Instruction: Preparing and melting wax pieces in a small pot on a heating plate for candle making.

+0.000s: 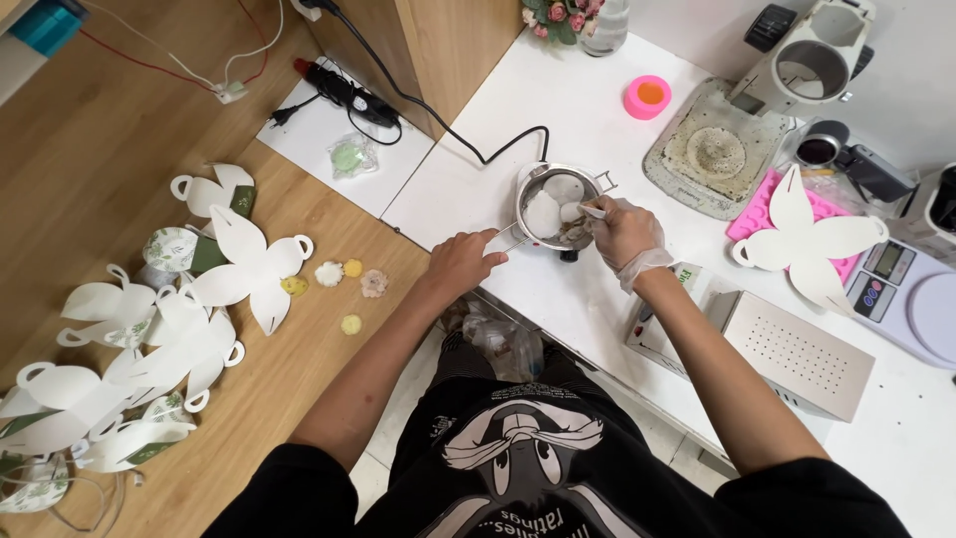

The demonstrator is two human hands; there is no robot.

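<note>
While left hand (pixel 460 261) steadies its handle, pot (pixel 558 204) sits seemingly under right hand (pixel 622 231).

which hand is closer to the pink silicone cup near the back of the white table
Right. The gloved right hand is at the metal pot, below and slightly left of the pink cup. The bare left hand holds the pot's handle farther left, farther from it.

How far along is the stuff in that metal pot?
Done: small finished shapes lie on the wooden table.
In hand: left hand steadies the pot by its handle; gloved right hand works in it.
Left: white lumps remain solid; pink mould looks unfilled.
</note>
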